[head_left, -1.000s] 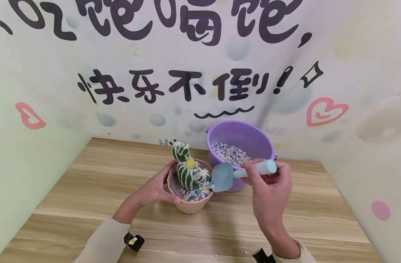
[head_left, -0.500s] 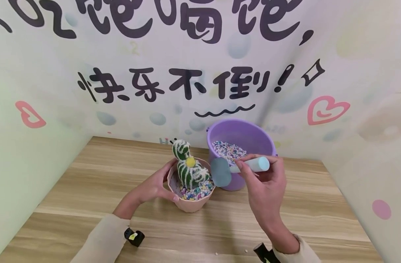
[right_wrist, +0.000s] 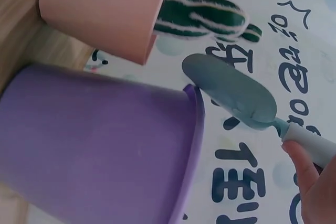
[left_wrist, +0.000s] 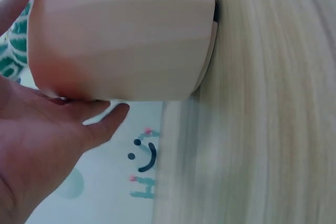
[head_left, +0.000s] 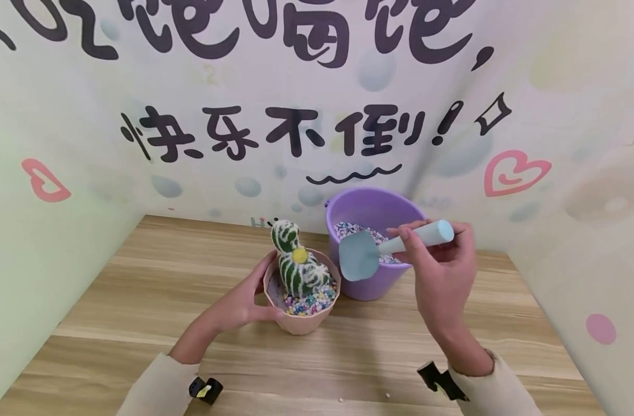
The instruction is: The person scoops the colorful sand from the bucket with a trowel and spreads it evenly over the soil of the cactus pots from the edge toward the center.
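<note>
Head view: on the bench (head_left: 244, 364), the left hand (head_left: 238, 301) is clasping the pink pot (head_left: 302, 325), where a toy cactus (head_left: 297, 278) is standing among coloured beads (head_left: 312, 304). The right hand (head_left: 445, 280) is pinching the handle of the light-blue scoop (head_left: 359, 257), whose blade is hanging near the purple bucket (head_left: 367, 290) beside the pot. Behind, black lettering (head_left: 296, 133) is reading "快乐不倒!" below a larger "吃饱喝饱,", which the top edge is cropping.

I see the scoop (head_left: 358, 256) in pale blue, the bucket (head_left: 369, 287) purple, the pot (head_left: 300, 325) peach, white stripes on the green cactus (head_left: 296, 280), its yellow tuft (head_left: 299, 255), multicoloured beads (head_left: 310, 303) and a tan, wood-grained worktop (head_left: 202, 248).
</note>
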Available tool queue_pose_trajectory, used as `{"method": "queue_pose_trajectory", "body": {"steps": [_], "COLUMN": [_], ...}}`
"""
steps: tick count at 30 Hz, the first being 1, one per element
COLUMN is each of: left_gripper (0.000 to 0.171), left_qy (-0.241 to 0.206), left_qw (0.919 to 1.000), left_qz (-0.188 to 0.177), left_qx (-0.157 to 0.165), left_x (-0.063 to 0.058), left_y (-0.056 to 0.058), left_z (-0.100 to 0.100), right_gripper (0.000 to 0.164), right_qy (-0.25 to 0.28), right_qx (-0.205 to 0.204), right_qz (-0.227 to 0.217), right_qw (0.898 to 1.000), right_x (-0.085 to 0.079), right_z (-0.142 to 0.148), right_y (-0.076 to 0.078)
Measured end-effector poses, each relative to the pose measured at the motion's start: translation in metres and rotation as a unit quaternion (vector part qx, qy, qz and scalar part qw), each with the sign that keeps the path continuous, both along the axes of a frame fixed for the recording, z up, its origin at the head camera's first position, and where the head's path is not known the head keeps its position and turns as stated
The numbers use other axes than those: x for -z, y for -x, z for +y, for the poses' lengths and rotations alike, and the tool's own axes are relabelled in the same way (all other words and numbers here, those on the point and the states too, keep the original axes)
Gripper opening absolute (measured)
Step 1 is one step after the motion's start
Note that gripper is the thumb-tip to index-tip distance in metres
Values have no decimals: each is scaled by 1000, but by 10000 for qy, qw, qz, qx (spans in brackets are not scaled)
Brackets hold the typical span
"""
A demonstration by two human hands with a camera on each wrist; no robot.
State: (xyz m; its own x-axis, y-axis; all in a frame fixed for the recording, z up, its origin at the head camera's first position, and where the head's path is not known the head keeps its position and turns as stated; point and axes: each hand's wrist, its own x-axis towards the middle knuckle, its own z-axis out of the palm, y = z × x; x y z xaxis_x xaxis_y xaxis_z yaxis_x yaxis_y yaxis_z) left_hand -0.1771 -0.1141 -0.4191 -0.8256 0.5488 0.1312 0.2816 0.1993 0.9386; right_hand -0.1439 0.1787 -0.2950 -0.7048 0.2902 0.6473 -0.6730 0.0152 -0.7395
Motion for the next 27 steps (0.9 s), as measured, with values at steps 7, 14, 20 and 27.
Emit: {"method": "queue_pose_trajectory", "body": {"steps": [7, 14, 20, 27], "left_gripper": [126, 124, 124, 124], "left_qy": [313, 260, 314, 412], "left_qw": [9978, 9963, 9960, 9952], "left_qz": [19, 112, 89, 105], "left_qx": [-576, -810, -837, -882], "left_x": [1, 4, 2, 3], "left_y": [-6, -6, -5, -5], "left_z": [15, 17, 18, 18], "right_gripper": [29, 29, 28, 29], "right_qy": [438, 471, 309, 181], "right_qx": [-112, 163, 198, 305], "right_qz": [-70, -145, -275, -694], "right_qw": [9990, 9987, 9989, 9970], "right_x": [-21, -37, -39, -26], "right_z": [15, 26, 35, 45], "right_y": [13, 33, 54, 80]}}
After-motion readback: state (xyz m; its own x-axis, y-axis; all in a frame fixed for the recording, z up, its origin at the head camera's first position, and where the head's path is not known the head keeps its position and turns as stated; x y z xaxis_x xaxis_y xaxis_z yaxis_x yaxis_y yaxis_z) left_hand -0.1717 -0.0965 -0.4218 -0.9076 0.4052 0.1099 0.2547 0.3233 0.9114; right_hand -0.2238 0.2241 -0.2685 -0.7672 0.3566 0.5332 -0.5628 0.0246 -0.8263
